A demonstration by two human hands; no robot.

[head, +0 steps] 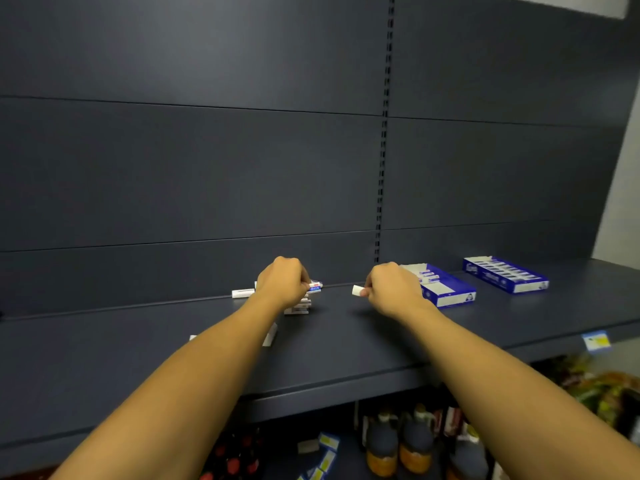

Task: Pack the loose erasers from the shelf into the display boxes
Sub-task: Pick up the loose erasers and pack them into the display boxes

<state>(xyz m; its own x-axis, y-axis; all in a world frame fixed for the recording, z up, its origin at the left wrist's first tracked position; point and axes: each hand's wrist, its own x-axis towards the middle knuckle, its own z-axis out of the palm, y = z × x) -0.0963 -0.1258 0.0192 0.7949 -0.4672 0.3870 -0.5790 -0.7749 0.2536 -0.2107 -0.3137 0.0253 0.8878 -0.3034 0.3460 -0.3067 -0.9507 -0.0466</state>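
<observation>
Dark grey shelf (346,344), slatted back panel behind it, slotted upright strip (382,174) running down right of centre.

Left hand (282,284): reaches over a small pile of loose erasers (299,306) near the back of the shelf, fingers curled and pinching one blue-and-white sleeved eraser (316,286), which pokes out to the right of the knuckles.

Right hand (393,289): fingers curled, pinching a bare white eraser (357,291) whose end sticks out to the left. The hand sits just left of the nearer box, held above the shelf surface.

Further loose erasers: one white piece (242,293) lying flat left of the pile; one (270,336) nearer the front, partly hidden by the left forearm; another sliver (192,337) at the forearm's left edge.

Display boxes: an open blue-and-white box (446,292) just right of the right hand, a few sleeved erasers in its rear part, front part showing white interior. A second blue box (505,275) farther right, apart from the first, filled with a row of erasers.

Shelf edge: blue-and-yellow price tag (596,342), blurred.

Below the shelf: dark-capped bottles (398,448) with orange contents, and blurred packaged goods to the right.
</observation>
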